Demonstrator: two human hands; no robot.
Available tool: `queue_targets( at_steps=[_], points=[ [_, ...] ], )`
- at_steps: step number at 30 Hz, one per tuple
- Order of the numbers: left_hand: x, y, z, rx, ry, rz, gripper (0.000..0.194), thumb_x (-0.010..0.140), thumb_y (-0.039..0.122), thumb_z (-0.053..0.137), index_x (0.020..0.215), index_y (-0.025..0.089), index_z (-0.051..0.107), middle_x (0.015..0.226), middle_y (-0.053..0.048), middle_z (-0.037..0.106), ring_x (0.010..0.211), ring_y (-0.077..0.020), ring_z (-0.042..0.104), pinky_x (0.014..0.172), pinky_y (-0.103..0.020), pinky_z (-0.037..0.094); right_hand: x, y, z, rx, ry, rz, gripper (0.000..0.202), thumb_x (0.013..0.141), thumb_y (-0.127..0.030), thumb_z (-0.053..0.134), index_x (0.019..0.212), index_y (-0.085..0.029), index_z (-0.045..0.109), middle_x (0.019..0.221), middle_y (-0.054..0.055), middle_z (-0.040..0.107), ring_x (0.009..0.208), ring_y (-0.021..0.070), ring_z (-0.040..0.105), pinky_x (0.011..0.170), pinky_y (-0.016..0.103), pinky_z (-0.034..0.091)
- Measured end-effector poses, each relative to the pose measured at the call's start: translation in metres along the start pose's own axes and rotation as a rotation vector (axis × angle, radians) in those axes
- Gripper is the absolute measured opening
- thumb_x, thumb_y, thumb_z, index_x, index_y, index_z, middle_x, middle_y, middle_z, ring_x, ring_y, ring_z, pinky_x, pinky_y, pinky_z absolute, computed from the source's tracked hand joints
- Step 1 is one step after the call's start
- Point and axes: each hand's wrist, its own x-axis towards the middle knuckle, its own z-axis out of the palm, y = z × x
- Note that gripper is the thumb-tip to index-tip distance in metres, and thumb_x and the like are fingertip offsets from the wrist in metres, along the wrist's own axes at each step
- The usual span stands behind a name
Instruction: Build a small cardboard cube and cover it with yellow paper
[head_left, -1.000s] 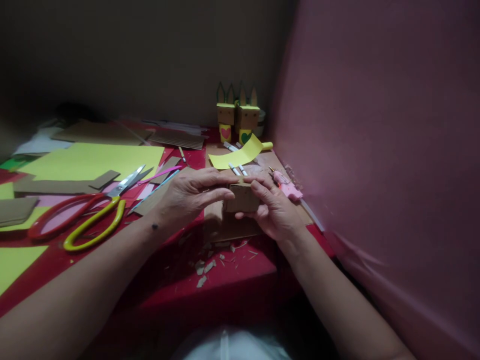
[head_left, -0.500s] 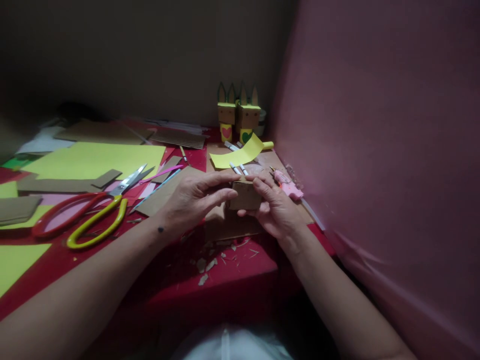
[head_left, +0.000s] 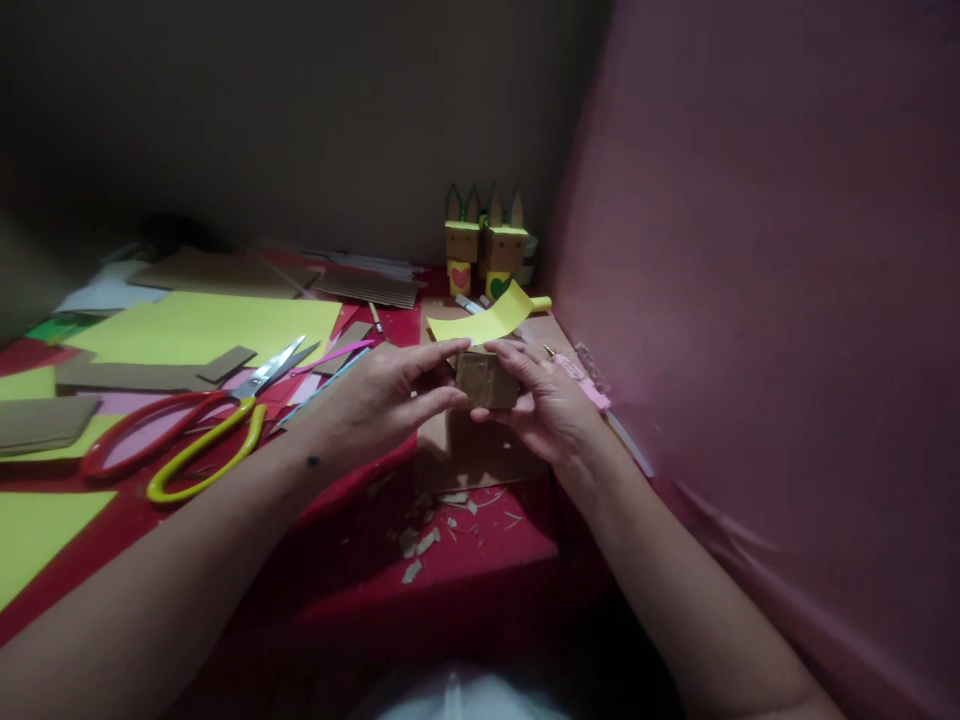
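A small brown cardboard box (head_left: 486, 382) is held up between my two hands, over a cardboard sheet (head_left: 480, 455) on the table. My right hand (head_left: 551, 400) grips its right side, with the thumb near the top edge and fingers beneath. At the left side, the thumb and fingers of my left hand (head_left: 397, 390) close on the box's edges. A curved yellow paper strip (head_left: 484, 322) lies just behind the box. Close to my right fingers is a pink glue gun (head_left: 581, 380), partly hidden.
Large scissors (head_left: 202, 430) with red and yellow handles lie left, blades parted. Yellow paper (head_left: 210, 325) and cardboard pieces surround them. Two cardboard figures (head_left: 502, 245) with pointed ears stand at the back. Paper scraps (head_left: 420, 545) litter the red cloth near the front edge. A pink sheet (head_left: 765, 300) hangs at right.
The box has been turned in my hands, so a squarer face with a rough surface now shows. It sits slightly higher above the cardboard sheet. The camera view has shifted a little.
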Motion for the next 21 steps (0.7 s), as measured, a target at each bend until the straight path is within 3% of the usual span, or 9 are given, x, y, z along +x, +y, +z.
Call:
queue_targets(
  at_steps=[8,15,21],
  points=[
    [0.005,-0.001,-0.004,0.037,-0.050,0.005,0.042,0.091,0.030,0.064,0.132,0.022,0.070,0.087,-0.002,0.077,0.074,-0.0163,0.065,0.069,-0.028,0.049,0.013,0.006,0.000,0.001,-0.007,0.022,0.047,0.056,-0.043,0.097,0.091,-0.025,0.071,0.099,0.004,0.074,0.101,0.0300,0.068,0.059,0.034,0.060],
    [0.005,-0.007,-0.003,-0.127,-0.038,-0.128,0.048,0.087,0.033,0.069,0.133,0.020,0.070,0.091,-0.003,0.075,0.079,-0.0172,0.065,0.071,-0.028,0.051,0.010,0.005,-0.006,0.051,-0.086,0.041,0.049,0.065,-0.050,0.093,0.104,-0.026,0.075,0.112,0.008,0.075,0.106,0.0324,0.070,0.075,0.044,0.065],
    [0.009,-0.001,-0.009,-0.306,-0.014,-0.199,0.037,0.080,0.028,0.074,0.116,0.020,0.075,0.071,0.002,0.065,0.061,-0.0127,0.055,0.058,-0.025,0.048,0.006,0.003,-0.012,0.073,-0.220,0.032,0.050,0.063,-0.025,0.094,0.110,-0.033,0.078,0.119,0.002,0.074,0.110,0.0259,0.069,0.084,0.040,0.066]
  ],
)
